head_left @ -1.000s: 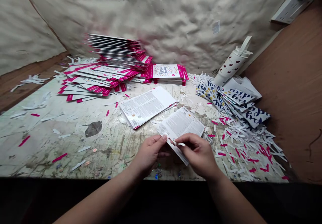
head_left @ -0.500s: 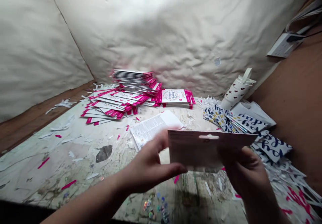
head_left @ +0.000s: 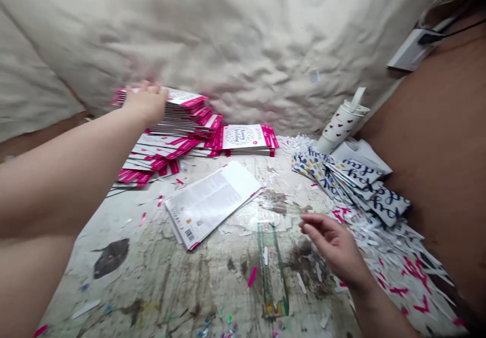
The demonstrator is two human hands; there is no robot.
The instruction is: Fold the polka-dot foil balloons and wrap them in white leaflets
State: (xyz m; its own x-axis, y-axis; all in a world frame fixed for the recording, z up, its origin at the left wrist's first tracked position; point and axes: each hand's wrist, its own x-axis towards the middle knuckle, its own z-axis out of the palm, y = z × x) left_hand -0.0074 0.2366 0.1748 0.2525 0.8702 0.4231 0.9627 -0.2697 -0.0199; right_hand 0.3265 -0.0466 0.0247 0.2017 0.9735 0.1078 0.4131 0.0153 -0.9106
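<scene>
Left hand (head_left: pixel 146 104) atop tall pink-and-white stack of flat cards (head_left: pixel 186 118), fingers apart | right hand (head_left: pixel 336 247) rightward, fingertips together | off-centre push could topple stack

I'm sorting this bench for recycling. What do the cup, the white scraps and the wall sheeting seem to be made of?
Cup: plastic or coated metal; its smooth white surface with dark hearts fits either.
White scraps: probably paper or thin card, being flat, narrow strips.
Wall sheeting: perhaps plastic film or coated paper, creased with a soft sheen.
</scene>
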